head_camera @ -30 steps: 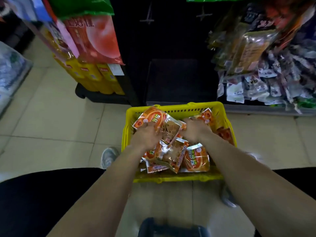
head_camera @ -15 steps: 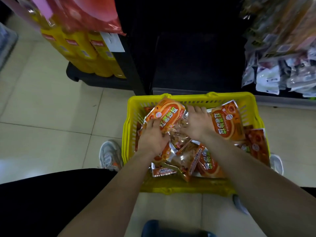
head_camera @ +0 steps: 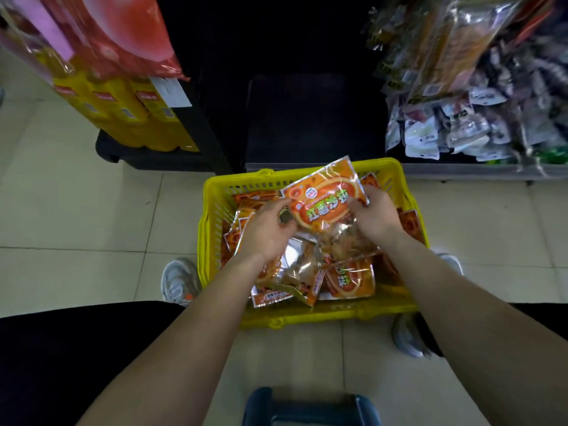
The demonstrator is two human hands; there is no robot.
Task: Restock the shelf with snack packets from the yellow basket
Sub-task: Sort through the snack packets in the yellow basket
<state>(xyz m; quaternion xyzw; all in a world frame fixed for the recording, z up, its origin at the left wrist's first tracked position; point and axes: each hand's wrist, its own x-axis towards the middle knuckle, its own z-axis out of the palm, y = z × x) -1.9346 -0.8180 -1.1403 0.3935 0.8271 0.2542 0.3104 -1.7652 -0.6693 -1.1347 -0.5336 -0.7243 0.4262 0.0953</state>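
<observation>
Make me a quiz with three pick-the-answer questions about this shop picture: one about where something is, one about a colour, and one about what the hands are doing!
1. Where does the yellow plastic basket stand?
A) on a table
B) on the pale tiled floor before the dark shelf
C) on a chair

2. What colour is the shiny snack packet held up over the basket?
A) blue
B) green
C) orange

3. Who holds that packet?
A) nobody
B) left hand and right hand together
C) one hand only

Answers: 1 B, tiles show all round it. 2 C, its front is orange. 3 B, fingers of both hands grip its sides.
</observation>
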